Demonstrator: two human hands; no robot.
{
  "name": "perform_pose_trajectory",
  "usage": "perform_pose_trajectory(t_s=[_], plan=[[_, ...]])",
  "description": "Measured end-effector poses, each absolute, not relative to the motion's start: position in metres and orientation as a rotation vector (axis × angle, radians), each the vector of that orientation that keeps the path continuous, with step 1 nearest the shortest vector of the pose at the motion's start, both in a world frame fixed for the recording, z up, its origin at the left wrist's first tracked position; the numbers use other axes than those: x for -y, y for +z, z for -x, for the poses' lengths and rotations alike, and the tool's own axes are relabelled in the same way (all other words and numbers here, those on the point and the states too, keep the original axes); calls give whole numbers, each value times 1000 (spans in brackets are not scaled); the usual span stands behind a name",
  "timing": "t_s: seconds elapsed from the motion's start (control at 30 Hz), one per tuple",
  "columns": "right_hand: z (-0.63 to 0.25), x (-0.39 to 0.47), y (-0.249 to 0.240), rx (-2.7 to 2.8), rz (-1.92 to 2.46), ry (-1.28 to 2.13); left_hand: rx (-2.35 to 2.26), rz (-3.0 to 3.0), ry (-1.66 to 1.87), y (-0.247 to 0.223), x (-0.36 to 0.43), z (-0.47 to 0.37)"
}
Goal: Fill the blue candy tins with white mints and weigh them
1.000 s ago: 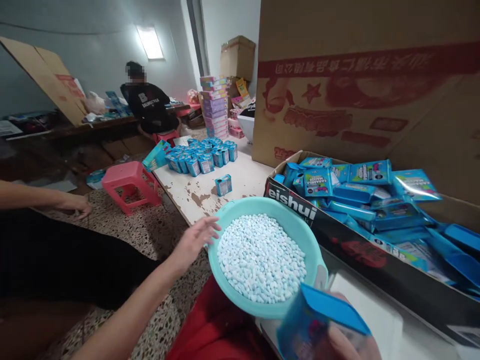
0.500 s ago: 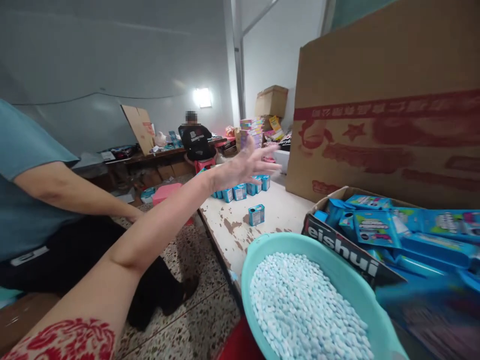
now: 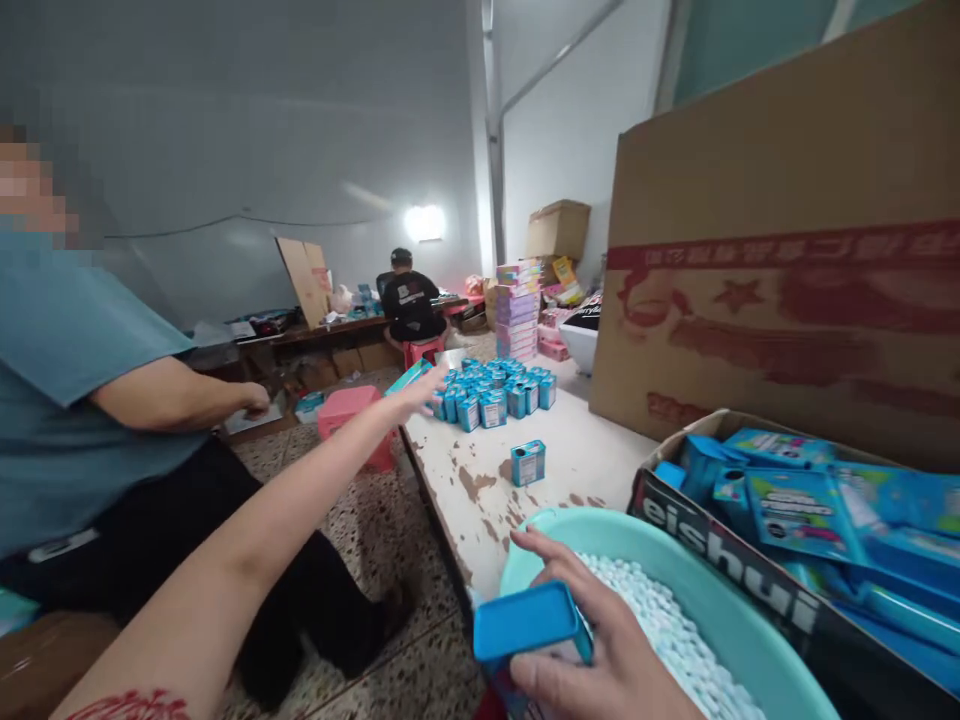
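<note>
My left hand [image 3: 421, 392] is stretched out with its fingers spread, beside the near left edge of a cluster of small blue boxes [image 3: 491, 408]; nothing shows in it. Low in the view, my right hand [image 3: 592, 640] grips a blue tin [image 3: 525, 622] between thumb and fingers, its flat blue face toward me. That tin is over the near left rim of a turquoise basin [image 3: 757, 600] filled with small pale blue and white pieces [image 3: 660, 610]. One blue box [image 3: 528, 463] stands alone on the table between the basin and the cluster.
The worn white table [image 3: 450, 480] carries an open carton [image 3: 731, 555] of blue packs at right, a large cardboard box [image 3: 780, 330] and stacked pastel boxes [image 3: 517, 315]. A person in blue [image 3: 90, 370] is at left, near a pink stool [image 3: 349, 405]. Another person [image 3: 411, 300] sits farther back.
My left hand has drawn back leftward from above the cluster, uncovering more of it. My right hand has come into view over the basin with the blue tin. The view has shifted slightly.
</note>
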State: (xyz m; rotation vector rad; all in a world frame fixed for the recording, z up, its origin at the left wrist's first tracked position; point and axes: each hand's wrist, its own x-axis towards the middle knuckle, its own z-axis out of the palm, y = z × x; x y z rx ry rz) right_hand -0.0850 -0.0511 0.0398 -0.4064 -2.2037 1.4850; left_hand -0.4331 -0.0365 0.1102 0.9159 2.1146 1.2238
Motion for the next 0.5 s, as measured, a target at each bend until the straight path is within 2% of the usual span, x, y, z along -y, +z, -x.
perform_pose_trajectory(t_s=[0.13, 0.23, 0.3, 0.4, 0.5], plan=[[76, 35, 31, 2004, 625, 1344, -1780, -1045, 1224, 66, 43, 397], [70, 33, 36, 1852, 768, 1272, -1680, -960, 1571, 51, 37, 364], [62, 45, 37, 1915, 688, 1358, -1731, -774, 1692, 37, 35, 338], [40, 73, 29, 1917, 566, 1533, -1645, -668, 1577, 4, 51, 295], [15, 89, 10, 1723, 731, 1593, -1631, -613, 1581, -21, 81, 261]])
